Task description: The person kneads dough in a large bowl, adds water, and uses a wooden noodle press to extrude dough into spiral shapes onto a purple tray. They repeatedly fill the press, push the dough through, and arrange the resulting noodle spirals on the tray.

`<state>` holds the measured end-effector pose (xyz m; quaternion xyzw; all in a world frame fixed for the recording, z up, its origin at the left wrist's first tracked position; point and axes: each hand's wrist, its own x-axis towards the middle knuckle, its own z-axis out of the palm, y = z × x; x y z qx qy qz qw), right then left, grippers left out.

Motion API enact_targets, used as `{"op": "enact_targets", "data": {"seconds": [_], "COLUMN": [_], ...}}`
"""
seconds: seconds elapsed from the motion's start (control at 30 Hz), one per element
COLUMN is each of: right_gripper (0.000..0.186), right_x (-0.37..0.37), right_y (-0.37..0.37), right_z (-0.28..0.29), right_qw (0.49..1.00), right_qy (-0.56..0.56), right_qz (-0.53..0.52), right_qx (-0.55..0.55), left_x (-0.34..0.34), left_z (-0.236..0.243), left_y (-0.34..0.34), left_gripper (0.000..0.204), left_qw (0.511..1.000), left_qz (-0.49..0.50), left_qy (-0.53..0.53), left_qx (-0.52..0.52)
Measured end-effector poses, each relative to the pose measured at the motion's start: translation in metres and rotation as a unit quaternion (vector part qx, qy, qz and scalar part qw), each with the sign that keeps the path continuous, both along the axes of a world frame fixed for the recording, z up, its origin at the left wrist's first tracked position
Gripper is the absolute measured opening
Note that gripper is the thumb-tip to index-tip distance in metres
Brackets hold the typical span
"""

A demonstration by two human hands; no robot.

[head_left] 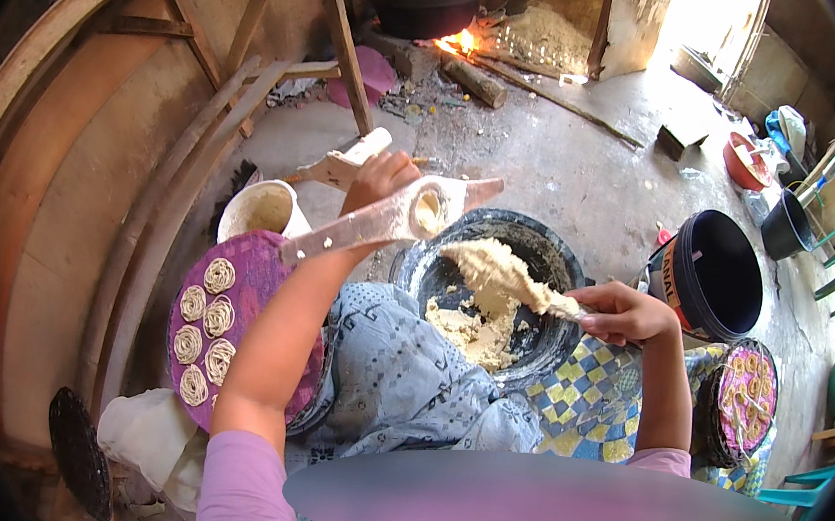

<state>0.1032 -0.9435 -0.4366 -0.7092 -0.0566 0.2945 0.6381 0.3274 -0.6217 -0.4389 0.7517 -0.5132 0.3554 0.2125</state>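
Observation:
My left hand (381,179) is closed on a wooden dough press, whose long paddle-shaped body (360,233) has a round opening with pale dough in it. A second wooden piece (331,167) shows just beyond that hand; how it is held is partly hidden. My right hand (626,315) grips the handle of a spoon (569,305), its head buried in a thick lump of dough (497,271). Beneath it sits a dark basin (557,359) with more crumbly dough (471,331). Left of my lap, a round purple tray (253,275) carries several coiled dough rosettes (218,317).
A whitish bucket (266,211) stands behind the tray. To the right are a large black bucket (712,279) and another purple round (748,398) with dough shapes. Farther off, a lidded pot (424,5) sits over a wood fire (459,41). A wooden frame (348,43) rises at left.

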Motion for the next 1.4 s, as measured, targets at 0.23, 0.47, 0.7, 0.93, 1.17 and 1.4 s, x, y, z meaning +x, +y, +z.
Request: {"op": "enact_targets", "data": {"seconds": [0.23,0.47,0.7,0.93,1.17,1.4], "right_gripper": [0.046,0.042,0.041,0.038,0.036,0.045], "right_x": [0.038,0.027,-0.012,-0.017,-0.013,0.002], "right_y": [0.015,0.111,0.118,0.105,0.121,0.104], "right_z": [0.048,0.051,0.072,0.098,0.092,0.07], "right_qw": [0.986,0.556,0.573,0.552,0.584,0.719], "right_qy": [-0.039,-0.515,-0.466,-0.508,-0.502,-0.506], "right_qz": [0.009,-0.063,-0.046,-0.068,-0.079,-0.314], "right_qx": [-0.165,-0.65,-0.673,-0.658,-0.632,-0.36], "left_x": [-0.011,-0.036,-0.019,-0.028,-0.034,-0.034], "left_z": [0.006,0.017,0.009,0.02,0.026,0.028], "left_y": [-0.011,-0.031,-0.011,-0.017,-0.024,-0.02], "left_gripper": [0.019,0.026,0.029,0.029,0.023,0.025], "left_qw": [0.999,0.998,0.999,0.998,0.999,0.998], "left_qz": [-0.044,-0.037,0.011,0.025,-0.016,0.06], "left_qy": [-0.008,0.049,0.046,0.046,0.046,-0.02], "left_qx": [0.031,0.018,0.023,0.027,0.001,-0.032]}}
